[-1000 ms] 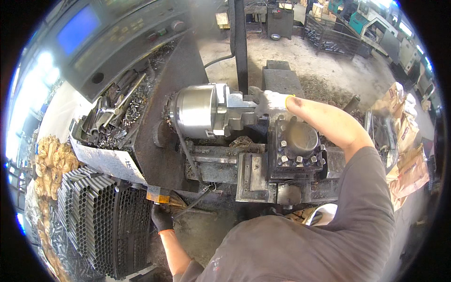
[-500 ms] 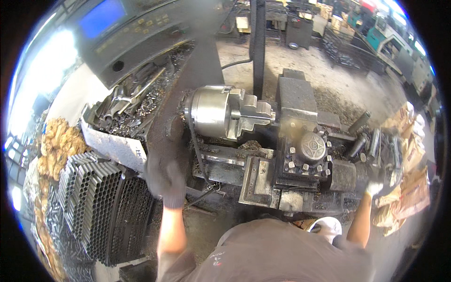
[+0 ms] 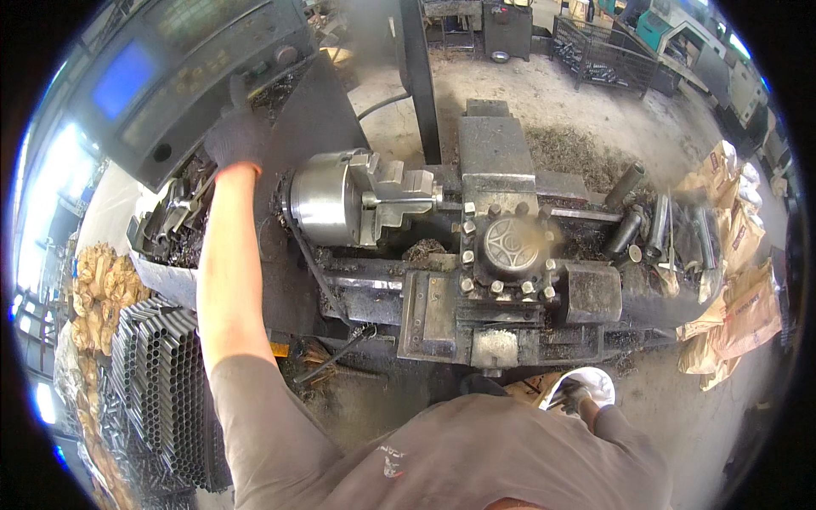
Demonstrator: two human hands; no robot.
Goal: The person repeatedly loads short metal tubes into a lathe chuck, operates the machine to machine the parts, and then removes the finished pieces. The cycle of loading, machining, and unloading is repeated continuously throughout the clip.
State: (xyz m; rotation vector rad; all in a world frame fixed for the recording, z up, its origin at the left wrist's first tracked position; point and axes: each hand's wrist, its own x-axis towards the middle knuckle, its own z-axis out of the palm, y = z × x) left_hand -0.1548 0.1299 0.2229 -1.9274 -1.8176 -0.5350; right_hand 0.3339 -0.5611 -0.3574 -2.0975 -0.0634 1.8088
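A: Where are the hands?

B: The left hand [image 3: 235, 132] is up and to the left of the chuck [image 3: 327, 200], at the panel [image 3: 174, 98]. It's in a dark glove, one finger seemingly stretched out. I see nothing in its grip, and I can't tell whether it touches a button.

A: And the right hand [image 3: 574, 396]?

B: Low and to the right of the chuck, inside the bucket [image 3: 602, 387], fingers dipping past the rim. Whether they're narrow or closed on something, I can't tell.

A: How would the bucket handle?

B: It looks like thin plastic, so I'd guess light by itself, a little springy at the wall, and smooth enough to slip in an oily glove. What it holds could make it heavy. I'd take it by the rim, both sides.

A: The panel?

B: Stiff and fixed, I'd judge, nothing to lift. A fingertip suits its buttons; the round knob [image 3: 286, 56], up-left of the chuck, offers a better hold.
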